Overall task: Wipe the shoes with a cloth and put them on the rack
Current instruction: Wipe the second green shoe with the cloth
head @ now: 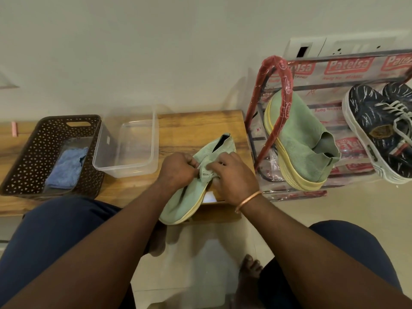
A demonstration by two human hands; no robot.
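Note:
A green knit shoe [185, 199] with a yellow sole lies on the wooden bench [196, 123], toe hanging over the near edge. My left hand [177, 169] grips the shoe's upper at its middle. My right hand [231, 175] pinches a bunched light-green cloth [206, 172] against the shoe. The matching green shoe [301, 139] leans on the plastic-wrapped shoe rack [278, 85] at the right, beside two dark blue lace-up sneakers [376, 128]. A blue cloth [68, 166] lies in the dark perforated basket [29, 157].
A clear plastic tub [127, 150] stands between the basket and the shoe. The wall with a switch plate [330, 47] is right behind the bench and rack. My knees and bare feet are below, on a pale tiled floor [200, 264].

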